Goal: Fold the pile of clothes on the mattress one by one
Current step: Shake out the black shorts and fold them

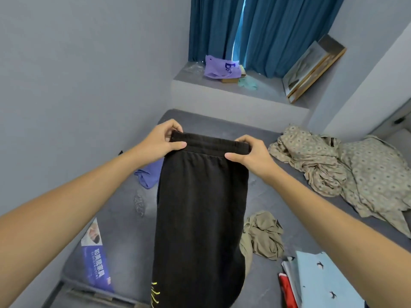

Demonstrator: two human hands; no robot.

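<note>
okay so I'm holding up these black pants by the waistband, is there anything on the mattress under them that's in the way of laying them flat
Partly. Both the left hand and right hand pinch the black pants. A crumpled olive garment lies on the mattress beside their right edge, and a purple garment at their left.

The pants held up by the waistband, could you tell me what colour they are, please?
The pants are black, with yellow-green marks near the bottom left; the head view shows this.

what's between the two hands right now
In the head view, the elastic waistband of the black pants spans the gap: the left hand pinches one end, the right hand the other. Nothing else lies between them.
</note>
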